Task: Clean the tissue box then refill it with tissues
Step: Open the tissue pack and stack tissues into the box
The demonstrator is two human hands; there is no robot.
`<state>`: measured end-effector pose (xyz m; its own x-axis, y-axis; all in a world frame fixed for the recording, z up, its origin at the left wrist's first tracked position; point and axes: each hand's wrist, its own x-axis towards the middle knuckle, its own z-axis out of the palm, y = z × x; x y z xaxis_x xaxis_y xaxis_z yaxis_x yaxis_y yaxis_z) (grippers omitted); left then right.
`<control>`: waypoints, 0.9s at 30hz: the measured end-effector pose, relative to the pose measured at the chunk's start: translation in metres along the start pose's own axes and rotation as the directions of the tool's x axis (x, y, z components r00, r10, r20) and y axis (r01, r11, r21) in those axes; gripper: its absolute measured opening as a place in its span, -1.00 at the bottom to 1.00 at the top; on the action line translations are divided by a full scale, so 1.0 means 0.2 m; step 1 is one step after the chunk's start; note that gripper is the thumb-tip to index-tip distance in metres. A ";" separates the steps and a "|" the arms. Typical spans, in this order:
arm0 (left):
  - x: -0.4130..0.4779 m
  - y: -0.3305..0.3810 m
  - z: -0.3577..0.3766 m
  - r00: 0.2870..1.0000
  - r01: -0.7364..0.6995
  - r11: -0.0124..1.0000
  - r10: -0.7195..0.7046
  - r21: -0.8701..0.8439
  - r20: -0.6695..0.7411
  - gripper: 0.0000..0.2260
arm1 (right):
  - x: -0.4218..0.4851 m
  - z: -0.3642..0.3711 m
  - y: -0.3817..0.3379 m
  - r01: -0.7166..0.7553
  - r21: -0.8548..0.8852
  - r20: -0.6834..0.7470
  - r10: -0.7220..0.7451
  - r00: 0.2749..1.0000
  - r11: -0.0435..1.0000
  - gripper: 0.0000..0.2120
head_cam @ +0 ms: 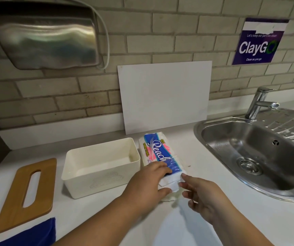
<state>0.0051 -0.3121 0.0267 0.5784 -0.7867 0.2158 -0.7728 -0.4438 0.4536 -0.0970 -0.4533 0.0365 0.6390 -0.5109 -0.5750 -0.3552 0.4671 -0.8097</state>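
Our left hand (149, 181) grips the near end of the tissue pack (160, 150), fingers curled over its top and thumb against the end face. Our right hand (201, 196) touches the pack's near right corner with its fingertips (184, 175); we cannot tell whether it pinches the wrapper there or only rests against it.

The pack lies flat on the white table (89, 219), just beside the right wall of the open tissue box (89, 181). The wooden lid (43, 183) lies flat to the left of the box, apart from it, with a blue cloth (32, 235) at its near end. A steel sink (198, 132) sits to our right, and a white board (164, 96) leans on the wall behind the pack.
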 end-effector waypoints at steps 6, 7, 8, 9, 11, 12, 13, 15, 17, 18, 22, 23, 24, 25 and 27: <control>-0.01 0.01 0.02 1.000 0.026 0.999 -0.026 -0.019 -0.006 -0.53 | -0.01 0.05 0.03 -0.032 0.125 0.005 0.031 1.000 0.992 -0.84; -0.01 0.01 0.02 1.000 0.028 0.999 -0.028 -0.019 0.001 -0.53 | -0.01 0.06 0.04 -0.010 0.126 -0.013 0.012 1.000 0.992 -0.85; -0.01 0.01 0.02 1.000 0.031 0.999 -0.031 -0.019 0.002 -0.53 | 0.00 0.07 0.05 0.012 0.124 -0.029 -0.009 1.000 0.992 -0.86; -0.01 0.01 0.02 0.999 0.033 0.999 -0.033 -0.018 0.001 -0.52 | 0.00 0.07 0.06 0.032 0.125 -0.043 -0.026 0.999 0.992 -0.87; -0.01 0.02 0.03 0.999 0.037 0.999 -0.037 -0.018 0.001 -0.51 | -0.01 0.09 0.08 0.064 0.146 -0.055 -0.056 0.997 0.987 -0.88; 0.00 0.01 0.03 0.999 0.032 0.999 -0.032 -0.015 0.003 -0.50 | -0.01 0.10 0.09 0.078 0.159 -0.056 -0.069 0.996 0.984 -0.89; 0.00 0.01 0.03 1.000 0.025 1.000 -0.025 -0.010 0.008 -0.50 | -0.01 0.11 0.09 0.086 0.166 -0.059 -0.077 0.995 0.982 -0.89; 0.00 0.00 0.03 1.000 0.014 1.000 -0.014 -0.003 0.024 -0.50 | -0.03 0.13 0.10 0.092 0.162 -0.065 -0.083 0.994 0.982 -0.89; 0.01 -0.02 0.02 0.999 0.008 1.000 -0.008 -0.003 0.040 -0.51 | -0.04 0.16 0.11 0.102 0.157 -0.070 -0.092 0.993 0.982 -0.90; 0.02 -0.02 0.02 0.999 0.003 1.000 -0.002 -0.001 0.036 -0.52 | -0.04 0.17 0.11 0.119 0.156 -0.071 -0.109 0.991 0.981 -0.92; 0.03 -0.03 0.02 0.999 -0.023 1.000 0.023 -0.004 0.024 -0.56 | -0.02 0.23 0.13 0.178 0.205 -0.145 -0.150 0.978 0.963 -0.93; 0.03 -0.03 0.02 0.999 -0.026 1.000 0.026 -0.002 0.032 -0.56 | -0.02 0.24 0.13 0.183 0.215 -0.154 -0.152 0.976 0.959 -0.91; 0.03 -0.03 0.02 0.999 -0.031 0.999 0.031 0.004 0.041 -0.55 | -0.02 0.25 0.12 0.190 0.221 -0.160 -0.156 0.975 0.957 -0.88; 0.03 -0.04 0.01 0.998 -0.038 0.999 0.038 0.011 0.048 -0.54 | -0.01 0.26 0.12 0.195 0.227 -0.172 -0.158 0.972 0.954 -0.86; 0.03 -0.07 0.00 0.997 -0.054 0.998 0.053 0.014 0.060 -0.53 | 0.00 0.28 0.13 0.201 0.242 -0.209 -0.151 0.966 0.949 -0.87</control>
<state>0.0194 -0.3117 0.0214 0.5197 -0.8335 0.1876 -0.8065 -0.4063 0.4295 -0.0680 -0.4008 0.0230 0.5284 -0.7151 -0.4576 -0.0439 0.5153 -0.8559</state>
